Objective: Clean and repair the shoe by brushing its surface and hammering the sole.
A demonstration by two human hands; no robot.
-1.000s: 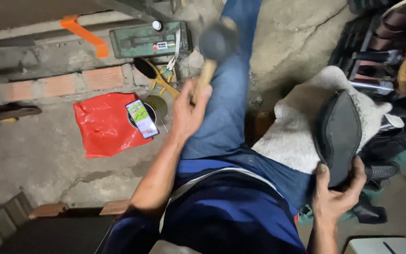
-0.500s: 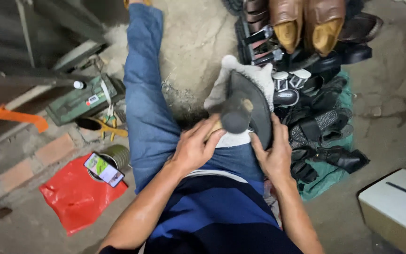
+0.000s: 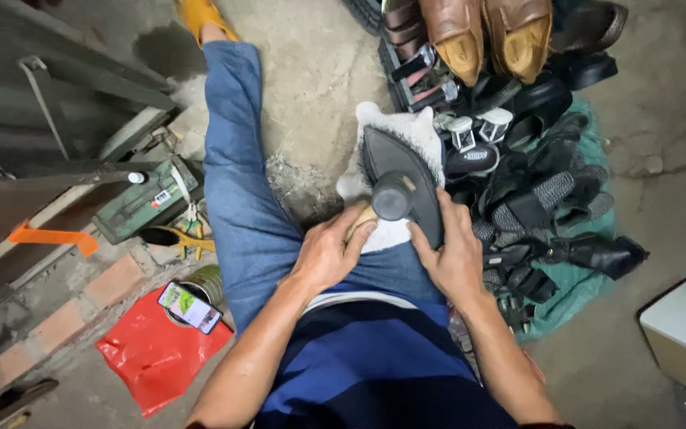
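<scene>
Wooden hammer handle [image 3: 361, 220] mostly hand-hidden [image 3: 329, 253]

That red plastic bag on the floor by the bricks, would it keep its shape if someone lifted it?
Probably not. The red plastic bag lies flat and creased on the floor, so it looks thin and floppy and would likely sag when lifted. It appears light for its size. The phone and tin sit at its edge, perhaps partly on it, so pulling it might disturb them.

I saw bare concrete floor [image 3: 319, 87] open ahead between my outstretched leg [image 3: 240, 175] and the heap of shoes [image 3: 533, 159]. That heap crowded my right hand [image 3: 456, 258], while a green toolbox [image 3: 148, 199], tin can [image 3: 200, 282] and red bag [image 3: 156, 357] blocked the left.
</scene>
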